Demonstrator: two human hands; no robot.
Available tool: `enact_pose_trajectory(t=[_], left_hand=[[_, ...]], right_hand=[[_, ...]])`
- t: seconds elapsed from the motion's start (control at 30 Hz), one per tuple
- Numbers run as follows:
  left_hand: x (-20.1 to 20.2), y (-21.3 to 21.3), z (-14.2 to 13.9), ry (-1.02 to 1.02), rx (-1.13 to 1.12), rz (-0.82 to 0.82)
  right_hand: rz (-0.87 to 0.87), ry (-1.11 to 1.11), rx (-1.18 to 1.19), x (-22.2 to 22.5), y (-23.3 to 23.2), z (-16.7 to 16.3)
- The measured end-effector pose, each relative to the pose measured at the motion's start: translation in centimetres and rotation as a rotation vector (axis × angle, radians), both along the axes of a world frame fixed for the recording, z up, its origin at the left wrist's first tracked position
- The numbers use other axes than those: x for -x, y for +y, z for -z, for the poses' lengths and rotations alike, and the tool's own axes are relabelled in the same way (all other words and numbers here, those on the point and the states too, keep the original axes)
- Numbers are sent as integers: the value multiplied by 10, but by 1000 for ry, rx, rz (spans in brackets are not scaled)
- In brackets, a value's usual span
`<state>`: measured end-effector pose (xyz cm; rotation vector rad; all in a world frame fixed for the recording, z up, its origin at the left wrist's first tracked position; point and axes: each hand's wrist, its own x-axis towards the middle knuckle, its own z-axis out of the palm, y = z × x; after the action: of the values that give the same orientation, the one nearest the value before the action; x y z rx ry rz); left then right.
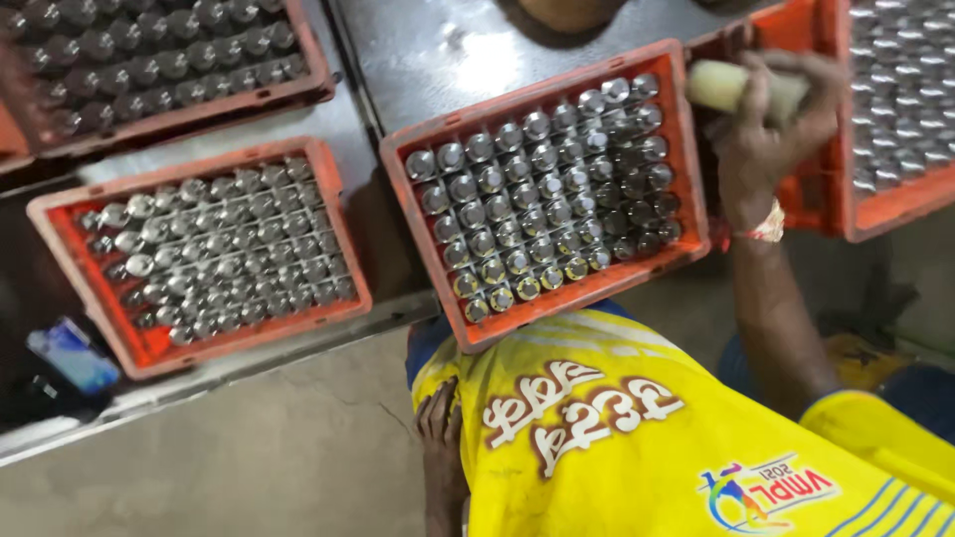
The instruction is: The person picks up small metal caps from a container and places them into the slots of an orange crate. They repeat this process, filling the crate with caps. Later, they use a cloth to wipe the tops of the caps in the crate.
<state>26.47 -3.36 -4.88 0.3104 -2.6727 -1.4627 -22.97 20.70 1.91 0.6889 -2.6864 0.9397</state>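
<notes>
My right hand [761, 149] is raised at the upper right and is closed around a pale cream cylinder [721, 85]. It hovers over the gap between two orange crates. The middle crate [398, 204] is packed with several rows of shiny upright metal cylinders [542, 189], and its near edge rests against my yellow shirt [637, 438]. My left hand [440, 423] lies low against my side, just below that crate's near left corner. Its fingers point up and hold nothing.
A second orange crate of metal parts [353, 264] sits at the left, and a darker one [308, 60] behind it. Another full crate [875, 204] is at the far right. All rest on a steel table [438, 50]. A blue phone-like object [72, 355] lies left; concrete floor [249, 457] below.
</notes>
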Motion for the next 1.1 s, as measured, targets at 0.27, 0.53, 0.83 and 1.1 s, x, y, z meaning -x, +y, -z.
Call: enact_pose_trajectory(t=[0.27,0.53,0.83,1.1], left_hand=[[0,-5,1,18,-14,10],[5,-8,-3,38,-17,36],[7,-2,-2,48,-4,-3],[9,-1,-8,-21,28,3]], right_hand=[[227,33,381,-36,-17,-41],[137,-6,577,-50,-40,-32],[-113,254,-18,-54,-37,-14],[-44,-186,220,-76,-70,-29]])
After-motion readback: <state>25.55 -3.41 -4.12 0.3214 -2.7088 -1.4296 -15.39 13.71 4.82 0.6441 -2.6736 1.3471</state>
